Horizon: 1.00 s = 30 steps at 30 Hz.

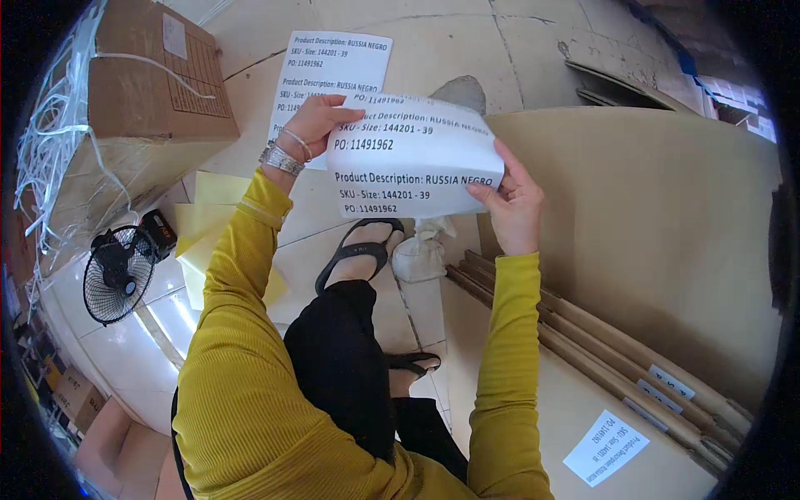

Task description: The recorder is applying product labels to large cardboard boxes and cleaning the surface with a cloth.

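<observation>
Both my hands hold a white sheet of printed labels [408, 156] up in front of me, its upper part curled over. My left hand [312, 129] grips the upper left edge between thumb and fingers. At the right edge my right hand [515, 208] pinches the sheet, thumb on the front. A second label sheet [340, 52] lies flat on the floor beyond my left hand, partly covered by it. One white label [607, 447] sits on the flat cardboard at the lower right.
Large cardboard sheets [633, 200] and stacked folded cardboard [617, 342] fill the right side. A cardboard box [158, 79] with white plastic strapping [54, 125] stands at far left. Near it are a black fan [121, 275] and yellow paper [196, 229]. A tied white bag [419, 257] sits by my foot.
</observation>
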### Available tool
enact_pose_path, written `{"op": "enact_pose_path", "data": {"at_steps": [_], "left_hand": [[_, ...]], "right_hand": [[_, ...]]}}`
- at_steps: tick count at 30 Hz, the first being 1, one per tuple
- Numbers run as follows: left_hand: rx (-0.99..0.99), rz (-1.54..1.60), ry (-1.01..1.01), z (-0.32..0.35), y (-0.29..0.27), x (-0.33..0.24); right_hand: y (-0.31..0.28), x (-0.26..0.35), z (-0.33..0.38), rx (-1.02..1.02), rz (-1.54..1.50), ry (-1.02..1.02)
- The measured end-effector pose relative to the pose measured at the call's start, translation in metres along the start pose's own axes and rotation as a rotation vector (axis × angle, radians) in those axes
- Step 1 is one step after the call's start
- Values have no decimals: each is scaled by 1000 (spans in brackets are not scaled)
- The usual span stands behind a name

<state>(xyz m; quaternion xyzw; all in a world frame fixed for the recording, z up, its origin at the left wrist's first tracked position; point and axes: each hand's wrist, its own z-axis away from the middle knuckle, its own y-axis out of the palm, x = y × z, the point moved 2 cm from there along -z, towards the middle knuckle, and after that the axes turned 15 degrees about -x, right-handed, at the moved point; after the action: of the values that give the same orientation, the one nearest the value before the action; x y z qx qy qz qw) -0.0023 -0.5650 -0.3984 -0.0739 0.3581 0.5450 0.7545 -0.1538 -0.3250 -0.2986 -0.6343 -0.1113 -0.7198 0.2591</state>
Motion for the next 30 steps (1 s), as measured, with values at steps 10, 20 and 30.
{"op": "enact_pose_path", "data": {"at_steps": [10, 20, 30], "left_hand": [[-104, -114, -19, 3, -1, 2], [-201, -29, 44, -7, -4, -2], [-214, 66, 65, -38, -25, 1]], "right_hand": [[-5, 17, 7, -48, 359, -429], [5, 22, 21, -144, 447, -672], [-1, 30, 32, -95, 416, -774]]}}
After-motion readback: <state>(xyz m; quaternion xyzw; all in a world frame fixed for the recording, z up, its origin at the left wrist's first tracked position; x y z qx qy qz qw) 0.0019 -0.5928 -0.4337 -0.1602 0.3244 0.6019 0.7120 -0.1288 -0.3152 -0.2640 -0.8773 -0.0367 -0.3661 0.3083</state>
